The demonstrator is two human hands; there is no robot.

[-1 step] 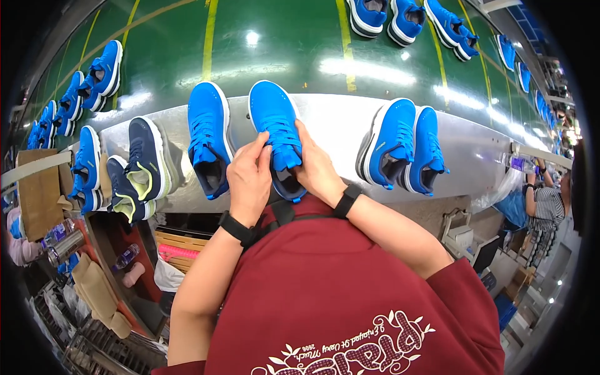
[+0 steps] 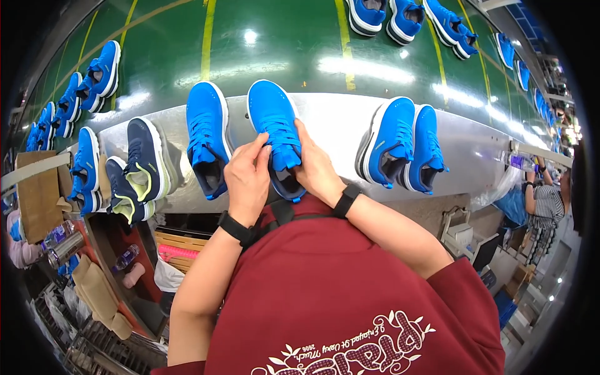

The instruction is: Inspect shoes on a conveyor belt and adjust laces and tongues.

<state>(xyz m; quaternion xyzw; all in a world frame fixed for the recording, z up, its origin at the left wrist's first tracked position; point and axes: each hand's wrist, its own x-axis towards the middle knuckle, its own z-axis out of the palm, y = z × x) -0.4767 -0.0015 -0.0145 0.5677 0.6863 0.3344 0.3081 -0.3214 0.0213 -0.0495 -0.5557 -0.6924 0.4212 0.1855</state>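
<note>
A bright blue sneaker (image 2: 270, 103) with a white sole rests on the metal ledge, toe pointing away from me. At the left edge of its laces (image 2: 279, 137), my left hand (image 2: 245, 178) is closed in a pinch; what exactly lies between the fingertips is hidden. My right hand (image 2: 320, 167) grips the shoe's right side, its index finger along the laces and its thumb out of sight by the collar. Just left stands a matching blue sneaker (image 2: 206, 115), touched by neither hand.
The metal ledge (image 2: 331, 119) also bears a blue pair (image 2: 390, 134) at right and dark navy shoes (image 2: 147, 147) at left. Beyond runs a green conveyor belt (image 2: 275, 37) with more blue shoes. A cabinet (image 2: 131, 240) stands lower left; another person (image 2: 550, 203) is far right.
</note>
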